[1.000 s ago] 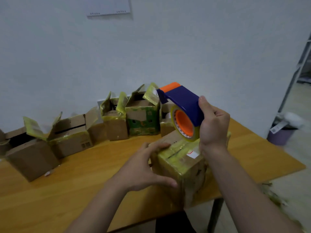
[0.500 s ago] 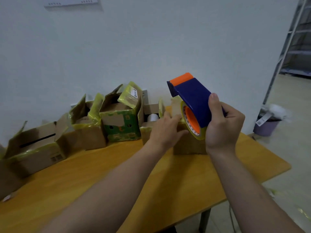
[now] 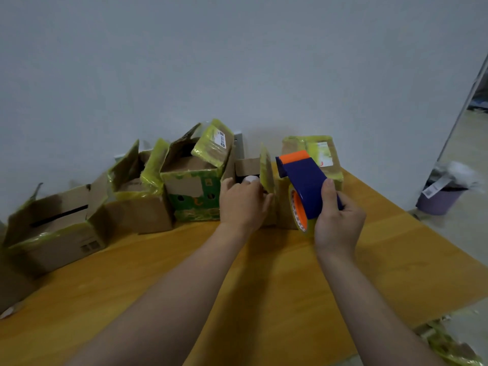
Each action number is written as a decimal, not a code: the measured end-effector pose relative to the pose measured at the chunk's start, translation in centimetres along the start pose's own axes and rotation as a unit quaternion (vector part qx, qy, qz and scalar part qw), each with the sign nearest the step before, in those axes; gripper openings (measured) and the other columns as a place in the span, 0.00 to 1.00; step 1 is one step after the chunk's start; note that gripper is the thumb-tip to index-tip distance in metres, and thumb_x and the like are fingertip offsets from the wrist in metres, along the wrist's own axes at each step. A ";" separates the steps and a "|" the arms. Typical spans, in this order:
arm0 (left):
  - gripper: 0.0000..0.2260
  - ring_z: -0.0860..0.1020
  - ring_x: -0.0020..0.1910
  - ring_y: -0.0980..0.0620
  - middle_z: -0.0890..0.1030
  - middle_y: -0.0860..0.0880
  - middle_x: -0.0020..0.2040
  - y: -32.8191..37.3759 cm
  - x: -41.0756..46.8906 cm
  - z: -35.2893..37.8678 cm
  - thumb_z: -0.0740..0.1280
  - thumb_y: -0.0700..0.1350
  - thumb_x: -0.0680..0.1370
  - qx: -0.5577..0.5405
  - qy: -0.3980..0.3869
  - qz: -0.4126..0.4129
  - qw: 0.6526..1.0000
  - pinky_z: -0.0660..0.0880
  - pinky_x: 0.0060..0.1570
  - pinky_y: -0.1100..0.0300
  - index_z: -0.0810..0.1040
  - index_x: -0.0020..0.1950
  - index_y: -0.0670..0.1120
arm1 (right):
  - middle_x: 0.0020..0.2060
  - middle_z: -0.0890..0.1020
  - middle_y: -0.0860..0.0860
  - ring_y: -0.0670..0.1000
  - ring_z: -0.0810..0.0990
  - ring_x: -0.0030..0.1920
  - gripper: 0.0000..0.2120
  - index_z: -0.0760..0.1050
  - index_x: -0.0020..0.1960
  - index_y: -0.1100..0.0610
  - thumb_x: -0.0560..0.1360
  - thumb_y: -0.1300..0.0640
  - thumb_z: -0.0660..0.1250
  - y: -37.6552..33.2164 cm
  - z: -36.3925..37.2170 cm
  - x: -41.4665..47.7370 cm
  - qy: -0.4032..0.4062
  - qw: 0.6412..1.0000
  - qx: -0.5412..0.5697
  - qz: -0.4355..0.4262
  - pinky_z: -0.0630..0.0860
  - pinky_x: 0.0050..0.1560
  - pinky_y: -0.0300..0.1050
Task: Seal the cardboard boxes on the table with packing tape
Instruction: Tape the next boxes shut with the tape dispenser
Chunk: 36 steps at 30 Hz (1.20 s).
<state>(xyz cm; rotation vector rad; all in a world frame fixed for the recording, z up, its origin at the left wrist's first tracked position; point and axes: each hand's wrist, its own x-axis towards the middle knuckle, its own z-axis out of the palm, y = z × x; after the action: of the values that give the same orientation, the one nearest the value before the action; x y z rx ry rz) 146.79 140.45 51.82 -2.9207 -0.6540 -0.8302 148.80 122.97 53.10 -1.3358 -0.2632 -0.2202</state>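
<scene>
1. The right grip (image 3: 339, 223) is clenched around a tape dispenser (image 3: 303, 180), a little right of the middle of the frame. The thumb lies on its blue side.
2. The tape dispenser is dark blue with an orange tip on top. It holds a yellowish tape roll (image 3: 311, 224) with an orange middle. It is up off the worktop (image 3: 264, 286) and tilted.
3. The left grip (image 3: 243, 204) is grasping a small open box (image 3: 247, 167) in the middle of the frame. Its fingers bend over the front edge. Something round and white (image 3: 250, 178) shows inside the box.
4. Just right of that box, behind the dispenser, stands a closed box (image 3: 320, 151). Yellow tape covers its top, and it has a white label.
5. To the left is a green box (image 3: 195, 202) with its flaps up. Then come a brown box (image 3: 140, 212) and a wide brown box (image 3: 58, 233) at the left edge of the frame. All are open and have yellow tape on the flaps.
6. The boxes stand in a row along the wall (image 3: 237, 62), close together.
7. In front of the row is bare wood, under both arms.
8. The right edge of the worktop slants from beside the closed box down to the lower right of the frame.
9. Past that edge, a purple bin (image 3: 441, 199) stands on the floor, and tape scraps (image 3: 449, 347) lie in the lower right corner.
</scene>
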 end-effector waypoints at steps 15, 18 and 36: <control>0.10 0.78 0.37 0.50 0.75 0.55 0.35 -4.4 -9.2 -7.2 0.55 0.54 0.86 0.001 0.002 -0.059 0.998 0.68 0.60 0.50 0.70 0.49 0.51 | 0.44 0.85 0.47 0.46 0.84 0.47 0.17 0.81 0.51 0.52 0.82 0.41 0.60 -2.9 1.9 -3.0 -0.076 0.996 -0.037 -0.005 0.81 0.42 0.41; 0.10 0.74 0.35 0.50 0.72 0.56 0.32 -8.0 -12.1 -9.3 0.58 0.53 0.85 -0.025 0.040 -0.065 0.997 0.68 0.58 0.50 0.67 0.46 0.52 | 0.36 0.83 0.51 0.45 0.80 0.36 0.20 0.81 0.46 0.60 0.83 0.46 0.60 -4.6 3.1 -5.5 -0.140 0.990 -0.004 -0.021 0.75 0.34 0.36; 0.39 0.71 0.69 0.56 0.70 0.57 0.73 -23.0 -22.4 -14.6 0.72 0.68 0.70 -0.271 0.055 -0.165 0.947 0.72 0.63 0.55 0.63 0.79 0.61 | 0.30 0.82 0.61 0.54 0.78 0.31 0.24 0.82 0.38 0.66 0.77 0.45 0.66 -6.2 12.4 -16.3 -0.375 0.923 0.081 0.045 0.74 0.32 0.40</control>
<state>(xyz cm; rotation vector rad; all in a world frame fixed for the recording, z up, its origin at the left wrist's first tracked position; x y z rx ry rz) 113.01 150.58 51.09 -3.2390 -1.0780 -1.3972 130.65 133.88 56.34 -1.2150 -0.8431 0.4016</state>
